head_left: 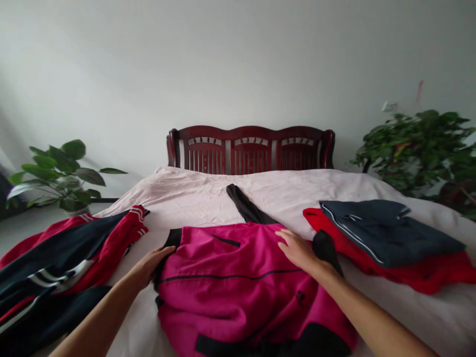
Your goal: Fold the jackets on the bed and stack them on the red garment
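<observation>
A magenta jacket with black trim (238, 282) lies spread on the bed in front of me. My left hand (148, 265) rests at its left edge near the black cuff, fingers curled against the fabric. My right hand (297, 248) lies flat on the jacket's upper right part, fingers stretched out. A black sleeve (245, 206) of the jacket stretches away toward the headboard.
A pale pink sheet (201, 193) covers the bed. A red and navy jacket (67, 258) lies crumpled at the left. A folded navy garment (386, 230) sits on a red one (427, 275) at the right. A dark wooden headboard (251, 148) stands behind, with plants (55, 176) on both sides.
</observation>
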`<control>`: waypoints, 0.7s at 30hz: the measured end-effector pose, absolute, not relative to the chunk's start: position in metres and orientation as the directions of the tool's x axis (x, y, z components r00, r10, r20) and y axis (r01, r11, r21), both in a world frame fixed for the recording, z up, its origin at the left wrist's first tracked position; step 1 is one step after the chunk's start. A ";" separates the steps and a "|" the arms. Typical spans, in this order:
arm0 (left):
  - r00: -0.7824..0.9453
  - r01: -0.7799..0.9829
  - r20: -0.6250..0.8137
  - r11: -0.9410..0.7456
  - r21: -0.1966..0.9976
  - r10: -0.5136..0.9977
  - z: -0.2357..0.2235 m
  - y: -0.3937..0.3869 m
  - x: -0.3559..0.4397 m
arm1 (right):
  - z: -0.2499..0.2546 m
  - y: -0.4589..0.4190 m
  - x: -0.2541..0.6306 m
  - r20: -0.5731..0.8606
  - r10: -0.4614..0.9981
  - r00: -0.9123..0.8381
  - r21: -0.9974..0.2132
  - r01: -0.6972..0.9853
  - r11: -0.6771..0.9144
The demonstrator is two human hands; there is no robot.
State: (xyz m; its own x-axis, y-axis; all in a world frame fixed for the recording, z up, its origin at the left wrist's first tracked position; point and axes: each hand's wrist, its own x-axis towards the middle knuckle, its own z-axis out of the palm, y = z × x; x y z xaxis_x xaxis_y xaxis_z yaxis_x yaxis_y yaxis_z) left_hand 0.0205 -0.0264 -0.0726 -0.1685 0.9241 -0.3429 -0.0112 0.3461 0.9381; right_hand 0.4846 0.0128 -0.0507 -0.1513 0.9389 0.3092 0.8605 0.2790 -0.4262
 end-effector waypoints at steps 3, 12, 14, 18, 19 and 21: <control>-0.150 -0.053 -0.413 0.410 0.911 0.898 -0.070 -0.031 0.024 | -0.076 -0.012 0.507 0.299 0.933 -0.201 -0.155 0.954 0.255; 0.044 -0.178 -0.233 0.237 0.955 0.971 -0.061 -0.086 0.022 | -0.096 -0.020 0.516 0.298 0.953 -0.056 -0.022 0.998 0.065; 0.072 -0.118 -0.171 0.178 0.977 0.983 -0.062 -0.100 0.024 | -0.099 -0.019 0.517 0.288 0.957 -0.048 -0.037 0.997 0.061; 0.081 0.031 0.017 -0.020 0.999 0.997 -0.055 -0.108 0.035 | -0.088 -0.024 0.512 0.286 0.958 -0.035 -0.096 0.993 0.065; 0.055 0.071 0.051 -0.054 0.996 0.997 -0.049 -0.105 0.037 | -0.081 -0.030 0.507 0.311 0.949 -0.052 -0.129 0.987 0.097; -0.069 0.176 0.050 -0.037 0.984 0.996 -0.029 -0.096 0.042 | -0.064 -0.052 0.490 0.379 0.915 -0.141 -0.238 0.940 0.243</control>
